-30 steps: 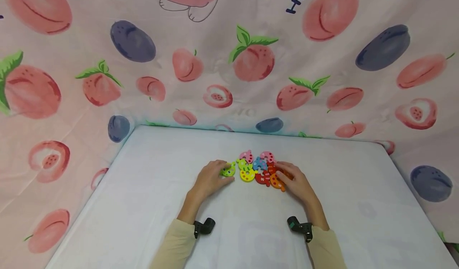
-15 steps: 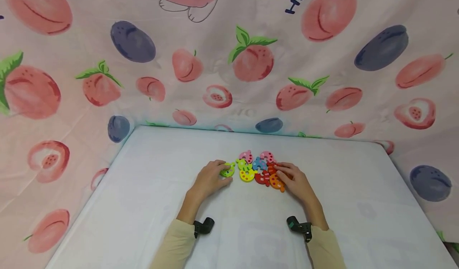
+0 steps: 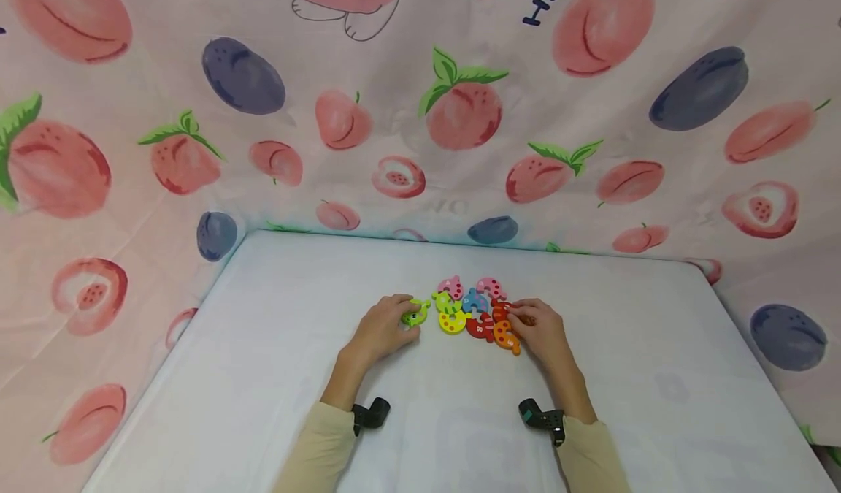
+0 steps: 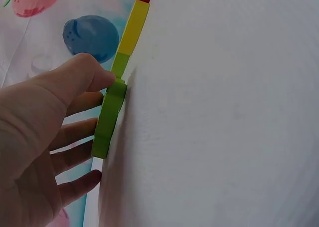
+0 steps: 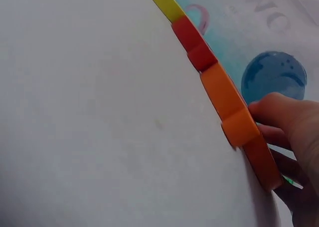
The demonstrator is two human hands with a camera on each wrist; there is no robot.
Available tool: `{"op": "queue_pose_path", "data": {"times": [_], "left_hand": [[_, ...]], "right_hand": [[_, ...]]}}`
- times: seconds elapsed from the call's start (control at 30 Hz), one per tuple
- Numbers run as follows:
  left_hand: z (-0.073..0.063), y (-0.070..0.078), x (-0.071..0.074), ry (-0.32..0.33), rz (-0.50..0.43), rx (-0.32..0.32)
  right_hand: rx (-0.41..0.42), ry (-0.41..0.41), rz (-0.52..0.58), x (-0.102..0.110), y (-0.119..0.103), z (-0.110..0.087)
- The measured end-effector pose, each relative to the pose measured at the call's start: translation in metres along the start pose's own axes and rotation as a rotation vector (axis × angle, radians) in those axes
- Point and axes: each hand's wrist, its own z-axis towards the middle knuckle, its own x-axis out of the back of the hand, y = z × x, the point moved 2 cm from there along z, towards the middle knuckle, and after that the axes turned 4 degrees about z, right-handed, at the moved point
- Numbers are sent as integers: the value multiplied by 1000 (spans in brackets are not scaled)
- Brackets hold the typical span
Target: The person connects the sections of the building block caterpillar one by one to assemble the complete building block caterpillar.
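My left hand [image 3: 383,329] grips a green animal-shaped toy piece [image 3: 414,314] with a printed face, left of the cluster. In the left wrist view its thumb lies at one end of the green piece [image 4: 109,119], fingers behind. My right hand [image 3: 542,330] is at the cluster's right side, fingers bent over an orange-brown piece [image 3: 528,320] that is mostly hidden. In the right wrist view that darker orange piece [image 5: 262,164] stands beside the fingers. Touching the cluster's near right corner is an orange spotted piece [image 3: 506,336]. Left of it lies a red piece [image 3: 479,326] marked 8.
Between the hands lie a yellow piece [image 3: 452,323], a green striped piece [image 3: 447,303], a blue piece [image 3: 474,301] and two pink pieces, one a pink spotted piece [image 3: 489,287]. All rest on a white table [image 3: 420,420]. A fruit-printed cloth [image 3: 394,135] hangs behind.
The orange spotted piece has turned and shifted slightly nearer. My right fingers have drawn back a little from it. The green piece in my left hand has turned and moved slightly left.
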Motion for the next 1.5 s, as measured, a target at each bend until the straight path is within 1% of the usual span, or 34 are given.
{"op": "queue_pose_path", "data": {"times": [0.13,0.37,0.43,0.67,0.87,1.07,1.13,1.3,1.4,1.5], "left_hand": [[0,1,1,-6,-5,-3],[1,2,5,-4,-11,-7],[1,1,5,-13,-12,-2],[1,-1,4,-46,-34,14],[-1,-3,3,-79,-95,31],[-2,-3,4,-84,-106,7],[-1,-3,4,-82,-105,4],[-1,-3,4,-81,-99,6],[-1,-4,4,-84,-100,9],[-1,-4,4,-81,-100,6]], "right_hand": [[-40,-11,-13,-2,-5,1],[-73,-8,-15,2,-13,2],[-82,-11,-25,3,-14,2],[-65,17,-83,5,-22,-1],[-58,-13,-99,3,-24,-3],[-64,-30,-129,4,-25,-4],[-76,-27,-146,4,-25,-4],[-137,-12,-211,7,-26,-4],[-162,-33,-244,12,-28,-4],[-159,-76,-245,16,-29,-2]]}}
